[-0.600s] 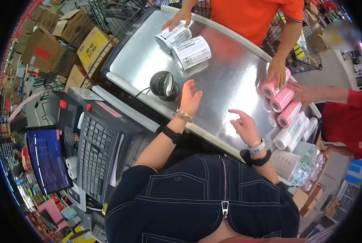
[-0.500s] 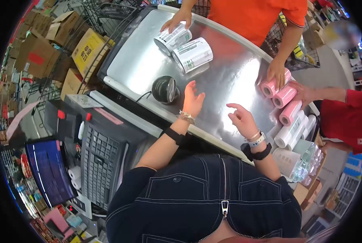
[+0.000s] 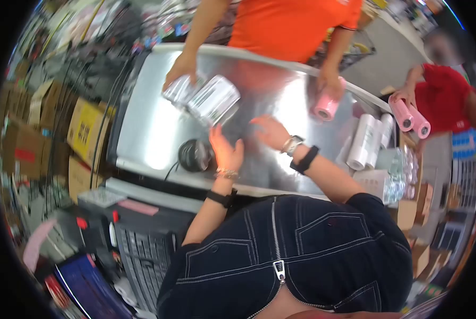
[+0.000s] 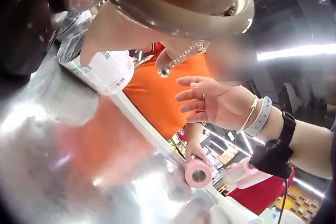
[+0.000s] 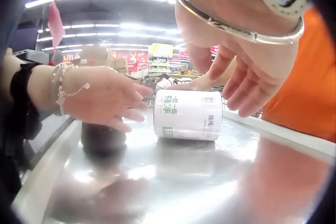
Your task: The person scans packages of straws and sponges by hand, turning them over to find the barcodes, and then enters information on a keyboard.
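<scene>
Both of my hands are over the metal counter (image 3: 264, 170) with nothing in them. My left hand (image 3: 226, 151), fingers extended, is beside the round black scanner (image 3: 193, 155) and just short of a white wrapped roll (image 3: 215, 100) with green print. To its right, my right hand (image 3: 272, 133) reaches toward the same roll, fingers loosely bent. In the right wrist view that white roll (image 5: 188, 115) lies on its side between my hands. A second wrapped roll (image 3: 179, 91) lies beyond it, under the hand (image 3: 182, 69) of a person in orange.
The person in orange has the other hand on a pink roll (image 3: 326, 106). At right, a person in red (image 3: 445, 101) holds two pink rolls (image 3: 402, 114). White rolls (image 3: 361, 141) and clear-wrapped goods (image 3: 395, 178) lie at the counter's right end. A keyboard (image 3: 145, 260) is at lower left.
My right hand has moved left toward the white rolls. The person in red has lifted two pink rolls off the counter to the right. The head view has shifted.
</scene>
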A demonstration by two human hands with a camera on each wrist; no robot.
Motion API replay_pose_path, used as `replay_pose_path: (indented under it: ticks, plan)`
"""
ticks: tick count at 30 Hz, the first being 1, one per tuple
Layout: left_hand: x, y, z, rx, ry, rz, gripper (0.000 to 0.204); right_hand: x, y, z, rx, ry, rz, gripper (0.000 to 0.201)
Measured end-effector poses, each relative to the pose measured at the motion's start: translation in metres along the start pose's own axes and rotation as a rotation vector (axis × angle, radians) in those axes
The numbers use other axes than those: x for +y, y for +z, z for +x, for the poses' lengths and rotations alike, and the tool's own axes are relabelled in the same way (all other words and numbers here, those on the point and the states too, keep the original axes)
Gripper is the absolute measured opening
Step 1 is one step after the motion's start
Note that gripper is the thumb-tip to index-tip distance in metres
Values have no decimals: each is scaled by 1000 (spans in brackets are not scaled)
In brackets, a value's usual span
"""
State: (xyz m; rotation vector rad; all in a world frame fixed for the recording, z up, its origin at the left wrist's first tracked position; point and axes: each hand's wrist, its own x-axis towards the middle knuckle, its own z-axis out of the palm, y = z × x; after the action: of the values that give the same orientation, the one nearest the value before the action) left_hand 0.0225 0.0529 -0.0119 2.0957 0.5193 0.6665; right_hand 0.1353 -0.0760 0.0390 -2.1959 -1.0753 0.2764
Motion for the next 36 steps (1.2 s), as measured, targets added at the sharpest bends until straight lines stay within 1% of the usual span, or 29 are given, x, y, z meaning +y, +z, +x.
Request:
replay_pose_path:
  ticks: [1,2,3,5,6,7,8,10,11,13,15,19,21,23,25,26,27,28,30,31,32,33,34,36]
  plan:
    - [3,1,3,6,13,19,70,-2,2,-5,-35,-12,-44,26]
    - [-8,9,1,9,53,31,70,2,8,-13,-88,-12,-66,27]
    - [-7,11,-3,1,33,32,70,8,14,-22,-148,-11,-82,27]
    - [-8,13,-5,-10,2,17,70,14,15,-38,-299,74,-139,29]
    - [-3,11,-2,-21,-5,3,70,19,13,-44,-264,85,-144,29]
    - [4,9,-3,-32,-22,-10,69,23,10,-52,-332,125,-178,30]
    - [8,9,-3,-45,0,-13,69,28,7,-58,-401,162,-208,30]
    - [13,8,-6,-33,-25,34,67,37,2,-68,-371,192,-202,31]
    - [13,8,-7,-39,-16,37,67,42,1,-73,-362,209,-199,32]
    - [15,9,-6,9,-4,16,66,47,-3,-78,-321,202,-177,32]
    - [18,9,-5,20,6,24,66,51,-10,-84,-267,224,-107,30]
    - [24,6,3,18,37,153,65,59,-18,-99,-253,225,-131,31]
    - [26,5,4,18,43,203,65,60,-20,-109,-286,257,-118,32]
    - [20,11,2,-17,42,155,65,73,-12,-122,-280,225,-121,33]
    - [9,14,-6,-29,60,170,65,75,-8,-134,-376,301,-190,32]
    - [9,18,-12,-90,39,143,66,75,-6,-141,-371,291,-193,32]
    - [9,21,-17,-151,20,116,66,75,-4,-147,-386,263,-261,36]
    - [7,24,-23,-141,28,117,66,72,-4,-150,-399,235,-329,39]
    - [4,28,-37,-403,-43,222,68,63,-7,-154,-411,247,-340,42]
    - [4,29,-46,-395,-36,223,68,60,-10,-155,-430,265,-349,45]
    - [4,29,-56,-454,7,272,69,62,-9,-156,-449,260,-356,50]
    - [2,28,-64,-512,50,323,70,64,-8,-156,-441,254,-361,50]
    - [-1,26,-71,-504,57,324,70,67,-8,-155,-451,250,-343,51]
    - [-9,21,-83,-571,141,370,69,72,-8,-156,-466,228,-320,53]
